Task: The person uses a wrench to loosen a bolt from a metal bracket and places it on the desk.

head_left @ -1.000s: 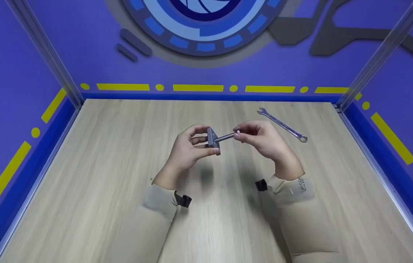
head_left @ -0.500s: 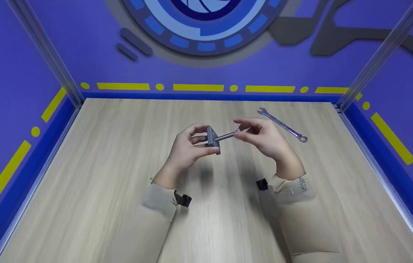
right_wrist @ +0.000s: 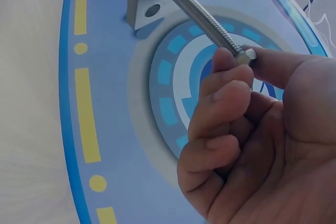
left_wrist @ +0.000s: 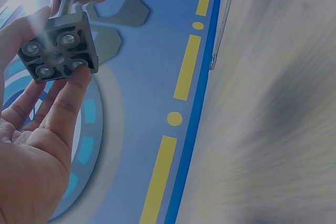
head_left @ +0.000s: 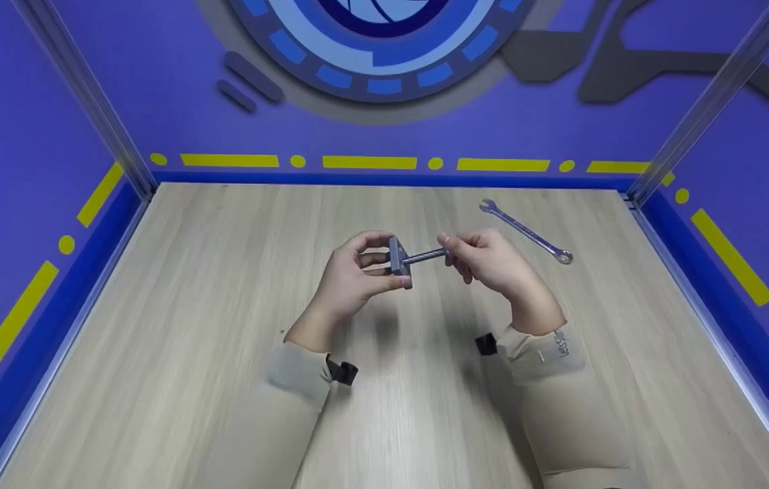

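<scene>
Above the table, my left hand (head_left: 347, 278) grips a square grey metal plate (head_left: 396, 257) by its edges, thumb on the near side and fingers on the far side. In the left wrist view the plate's underside shows round holes near its corners. A threaded bolt (right_wrist: 205, 17) sticks out from the middle of the plate's other face, pointing right. Its hex head (right_wrist: 245, 57) is pinched between the thumb and index finger of my right hand (head_left: 493, 261), whose other fingers are curled below. Part of the bolt head is hidden by the fingers.
A combination wrench (head_left: 526, 232) lies on the wooden table (head_left: 221, 339) behind and right of my right hand. Blue-purple walls (head_left: 384, 139) with metal corner posts (head_left: 704, 102) close off the back and both sides.
My right hand's fingers have shifted round the bolt head: the thumb moved up and the fingers came down and curled under. The bolt's free end sits slightly lower. The left hand barely moved.
</scene>
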The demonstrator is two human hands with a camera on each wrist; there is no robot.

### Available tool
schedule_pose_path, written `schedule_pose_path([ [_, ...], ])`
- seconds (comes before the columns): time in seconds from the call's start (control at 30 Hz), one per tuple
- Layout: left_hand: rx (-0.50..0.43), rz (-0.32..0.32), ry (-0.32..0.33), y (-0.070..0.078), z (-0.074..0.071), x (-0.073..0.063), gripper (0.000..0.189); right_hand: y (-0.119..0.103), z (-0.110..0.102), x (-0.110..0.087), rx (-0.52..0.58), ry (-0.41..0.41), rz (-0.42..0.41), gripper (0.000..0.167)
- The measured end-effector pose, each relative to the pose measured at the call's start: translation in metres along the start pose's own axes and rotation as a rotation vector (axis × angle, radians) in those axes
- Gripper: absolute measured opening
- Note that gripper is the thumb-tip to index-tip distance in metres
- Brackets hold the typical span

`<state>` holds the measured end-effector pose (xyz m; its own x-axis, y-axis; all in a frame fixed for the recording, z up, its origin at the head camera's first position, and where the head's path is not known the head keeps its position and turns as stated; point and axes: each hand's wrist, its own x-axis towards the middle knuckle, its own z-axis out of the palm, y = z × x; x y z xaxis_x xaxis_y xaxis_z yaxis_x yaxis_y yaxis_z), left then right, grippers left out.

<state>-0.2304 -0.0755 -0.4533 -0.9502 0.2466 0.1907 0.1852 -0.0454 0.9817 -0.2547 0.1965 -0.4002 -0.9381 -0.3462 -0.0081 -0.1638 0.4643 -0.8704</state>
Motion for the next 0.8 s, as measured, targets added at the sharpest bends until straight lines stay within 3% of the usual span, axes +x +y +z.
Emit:
schedule_pose_path([
  [0.27,0.002,-0.002,0.009,0.0005,-0.0024,0.0015,0.078,-0.0012,-0.0025,-0.0025,-0.001,0.042,-0.119,0.022],
  [0.67,-0.028,-0.036,0.014,0.0007,-0.0042,0.0024,0.079,-0.0017,-0.0007,-0.0026,-0.023,0.100,-0.257,0.023],
  [0.8,-0.029,-0.039,0.012,0.0013,-0.0041,0.0022,0.077,-0.0019,-0.0021,-0.0030,-0.002,0.089,-0.249,0.029],
])
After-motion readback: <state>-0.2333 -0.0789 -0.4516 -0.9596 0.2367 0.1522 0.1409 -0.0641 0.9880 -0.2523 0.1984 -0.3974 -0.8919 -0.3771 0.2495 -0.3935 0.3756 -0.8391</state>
